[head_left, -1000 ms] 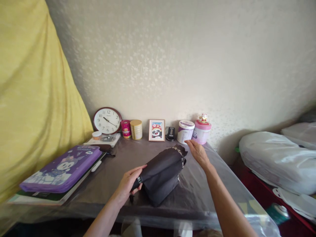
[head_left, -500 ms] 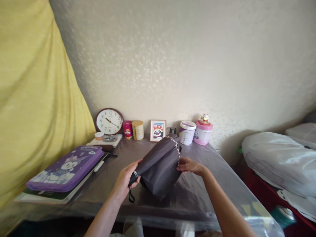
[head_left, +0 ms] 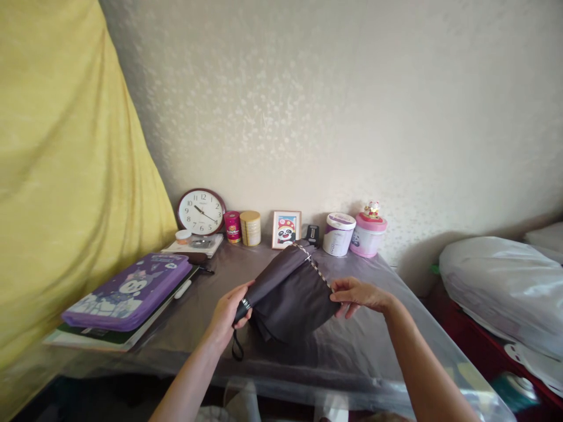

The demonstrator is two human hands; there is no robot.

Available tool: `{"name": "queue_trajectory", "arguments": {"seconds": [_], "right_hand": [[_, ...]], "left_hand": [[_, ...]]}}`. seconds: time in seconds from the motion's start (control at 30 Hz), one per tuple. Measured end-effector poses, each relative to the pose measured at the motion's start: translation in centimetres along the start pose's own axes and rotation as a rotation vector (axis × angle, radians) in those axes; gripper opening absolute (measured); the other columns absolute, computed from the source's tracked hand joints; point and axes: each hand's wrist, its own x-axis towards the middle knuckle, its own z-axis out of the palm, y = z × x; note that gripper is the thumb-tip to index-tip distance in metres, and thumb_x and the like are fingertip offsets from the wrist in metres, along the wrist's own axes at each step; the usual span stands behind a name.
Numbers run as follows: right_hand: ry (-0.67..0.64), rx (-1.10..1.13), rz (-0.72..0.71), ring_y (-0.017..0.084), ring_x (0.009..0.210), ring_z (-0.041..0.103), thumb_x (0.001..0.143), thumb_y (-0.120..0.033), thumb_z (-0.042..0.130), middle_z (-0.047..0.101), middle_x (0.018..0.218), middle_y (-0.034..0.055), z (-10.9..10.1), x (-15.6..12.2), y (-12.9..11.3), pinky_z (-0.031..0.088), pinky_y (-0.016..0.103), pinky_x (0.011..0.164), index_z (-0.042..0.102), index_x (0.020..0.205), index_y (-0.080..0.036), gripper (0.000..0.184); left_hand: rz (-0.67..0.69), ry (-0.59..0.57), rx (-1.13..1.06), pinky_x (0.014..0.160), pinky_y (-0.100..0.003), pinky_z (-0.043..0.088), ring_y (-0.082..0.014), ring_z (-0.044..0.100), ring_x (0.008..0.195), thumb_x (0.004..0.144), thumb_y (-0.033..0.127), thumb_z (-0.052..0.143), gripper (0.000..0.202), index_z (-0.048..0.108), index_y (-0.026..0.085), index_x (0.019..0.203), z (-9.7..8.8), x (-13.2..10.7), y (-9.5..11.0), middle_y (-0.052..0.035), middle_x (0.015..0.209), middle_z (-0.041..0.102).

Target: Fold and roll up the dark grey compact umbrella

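A dark folding umbrella (head_left: 294, 296), its canopy loose and bunched, lies slantwise above the table. My left hand (head_left: 226, 310) is wrapped round its short black handle, from which a wrist loop dangles. On the other side my right hand (head_left: 356, 295) pinches the canopy's edge, where a checked trim runs, and holds that panel drawn out to the right. The underside of the canopy is hidden from me.
On the left lie a purple case (head_left: 129, 290) on a green board and a white marker (head_left: 183, 289). Along the wall stand a clock (head_left: 201, 211), two canisters, a framed panda picture (head_left: 286, 230) and two tubs. Plastic-wrapped bundles (head_left: 501, 287) sit beyond the table's right edge.
My right hand has moved right, drawing the canopy's edge outward so the panel spreads wider. My left hand keeps its hold on the handle. The view has shifted slightly.
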Motion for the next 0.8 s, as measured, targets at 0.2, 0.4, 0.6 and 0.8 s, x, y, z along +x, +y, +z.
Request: {"name": "queue_trajectory", "arguments": {"seconds": [0.2,0.4,0.6,0.8], "right_hand": [[0.135,0.059,-0.185,0.012,0.055,0.061,0.067,-0.033,0.066,0.057,0.069,-0.0042,0.6,-0.7,-1.8,0.052,0.026,0.056,0.052,0.101,-0.021,0.038],[0.292,0.178,-0.348,0.010,0.062,0.060,0.069,-0.034,0.063,0.064,0.089,0.0034,0.8,0.0,-2.3,0.052,0.026,0.069,0.063,0.090,-0.018,0.026],[0.274,0.290,-0.472,0.018,0.085,0.063,0.066,-0.024,0.064,0.067,0.086,0.0053,1.5,1.0,-2.6,0.047,0.033,0.085,0.059,0.104,-0.019,0.039],[0.458,0.201,-0.500,0.015,0.071,0.063,0.066,-0.038,0.066,0.064,0.080,0.0030,2.0,2.5,-2.5,0.050,0.031,0.074,0.062,0.090,-0.017,0.032]], "left_hand": [[-0.037,-0.006,0.021,0.031,-0.014,0.015,-0.0042,0.032,0.028,0.073,0.048,0.051,0.061,0.048,0.010,0.121,-0.3,0.4,-0.7,0.0025,0.040,0.050],[-0.084,-0.016,0.048,0.031,-0.014,0.014,-0.0046,0.033,0.027,0.073,0.048,0.051,0.061,0.049,0.011,0.120,0.4,0.2,-0.9,0.0025,0.039,0.050],[-0.107,-0.064,0.131,0.031,-0.014,0.013,-0.0049,0.031,0.025,0.071,0.055,0.049,0.064,0.051,0.011,0.119,0.9,0.2,-1.7,0.0040,0.036,0.048],[-0.140,-0.115,0.178,0.030,-0.015,0.013,-0.0056,0.031,0.024,0.071,0.056,0.048,0.065,0.050,0.012,0.120,1.1,0.2,-2.3,0.0033,0.035,0.049]]}}
